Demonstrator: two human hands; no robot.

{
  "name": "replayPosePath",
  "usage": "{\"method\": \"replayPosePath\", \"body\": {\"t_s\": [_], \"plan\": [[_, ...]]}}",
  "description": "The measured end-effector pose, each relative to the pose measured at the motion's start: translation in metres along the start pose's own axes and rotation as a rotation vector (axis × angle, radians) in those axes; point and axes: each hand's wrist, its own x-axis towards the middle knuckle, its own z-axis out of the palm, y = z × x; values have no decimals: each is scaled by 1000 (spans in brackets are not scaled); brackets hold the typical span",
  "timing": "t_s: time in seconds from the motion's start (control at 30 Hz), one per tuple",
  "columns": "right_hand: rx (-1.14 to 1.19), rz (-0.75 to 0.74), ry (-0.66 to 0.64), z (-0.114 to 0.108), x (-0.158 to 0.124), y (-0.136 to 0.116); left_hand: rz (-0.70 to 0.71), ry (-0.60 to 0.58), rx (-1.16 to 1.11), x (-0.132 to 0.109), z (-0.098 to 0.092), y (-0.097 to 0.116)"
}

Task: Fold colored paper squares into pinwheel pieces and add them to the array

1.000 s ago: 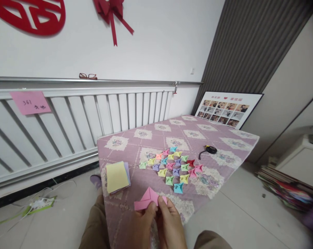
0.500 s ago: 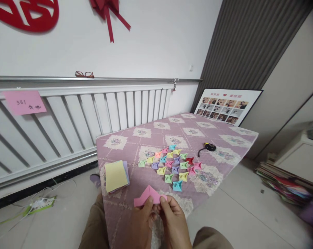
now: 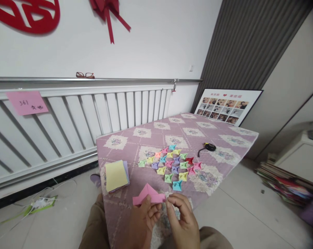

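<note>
A pink folded paper (image 3: 149, 195), peaked in the middle with a flat strip along each side, is pinched in my left hand (image 3: 146, 218), thumb in front. My right hand (image 3: 181, 216) is beside the paper's right end. Its thumb and forefinger are apart, and whether a fingertip touches the paper I cannot tell. Beyond the hands, several small folded paper pieces (image 3: 175, 169) in many colours lie in staggered rows on the table. A stack of paper sheets (image 3: 116, 176), yellow on top, lies to the left.
A floral cloth covers the table (image 3: 130, 145). A black and yellow tape measure (image 3: 210, 147) lies at the right. Behind stand a white radiator (image 3: 125, 110) with spectacles (image 3: 85, 75) on the pipe above it, and a photo board (image 3: 224, 107). A power strip (image 3: 42, 204) is on the floor.
My right hand has let go of the paper's front and shifted right, its fingers spreading. The pink paper has moved slightly left in my left hand.
</note>
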Motion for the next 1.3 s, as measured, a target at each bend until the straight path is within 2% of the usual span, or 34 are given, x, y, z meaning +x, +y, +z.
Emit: {"method": "replayPosePath", "body": {"t_s": [0.07,0.13,0.6,0.7,1.0,1.3], "plan": [[-79,-92,-27,-2,1,-3,3,-61,4,-1,0,-1],[-123,-121,-57,-2,2,-5,4,-78,16,-1,0,-2],[-127,-99,-65,-2,3,-10,5,-106,59,-4,-3,-3],[-133,-105,-72,-1,3,-11,16,-78,57,-5,-1,-2],[-226,-255,-67,-3,1,-4,24,-107,16,-4,-4,-5],[-248,-327,-94,-3,4,-2,21,-144,52,-3,-6,-4]]}}
